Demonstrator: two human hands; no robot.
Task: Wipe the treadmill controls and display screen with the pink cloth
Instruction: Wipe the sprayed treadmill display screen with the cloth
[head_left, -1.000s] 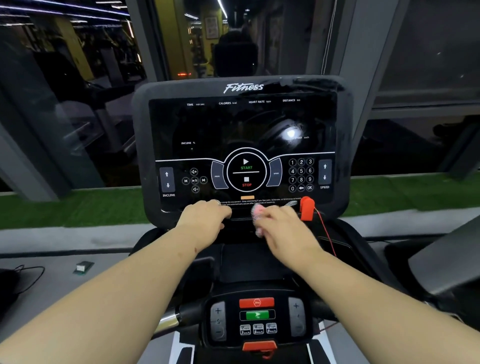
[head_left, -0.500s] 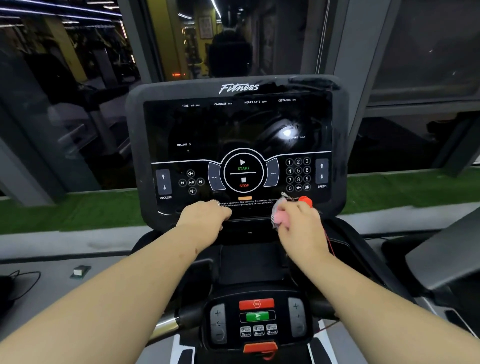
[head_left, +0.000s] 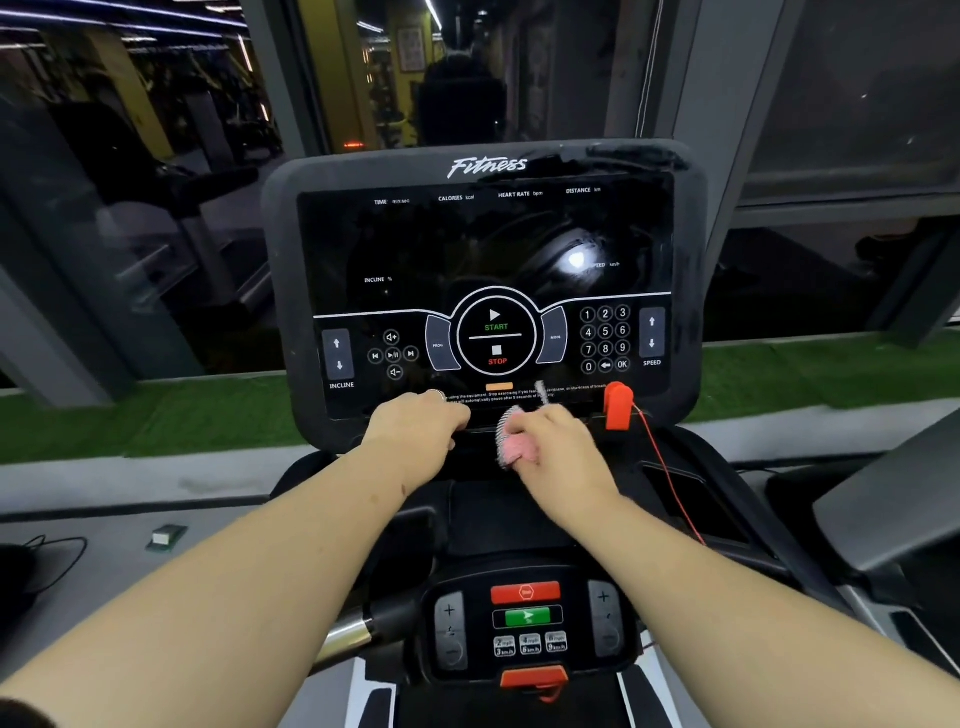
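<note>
Head view looks down two bare forearms toward the treadmill console (head_left: 483, 291), whose dark display screen (head_left: 467, 244) sits above a band of touch controls (head_left: 496, 338) with START and STOP in a central ring, a number pad to the right, and INCLINE and SPEED arrows at either end. The right hand (head_left: 558, 447) is clenched around the pink cloth (head_left: 511, 441), bunched with its grey edge showing at the left of the fist, at the console's lower edge just below the line of warning text and under the central ring. The left hand (head_left: 415, 423) rests curled on that same lower edge, just left of the cloth; whether it actually grasps the rim I cannot tell. A red safety key (head_left: 618, 405) stands just right of the right hand, its red cord (head_left: 670, 478) trailing nearer and to the right. Nearer, between the forearms, a small handlebar panel (head_left: 527, 629) carries a red button, a green button and plus keys.
</note>
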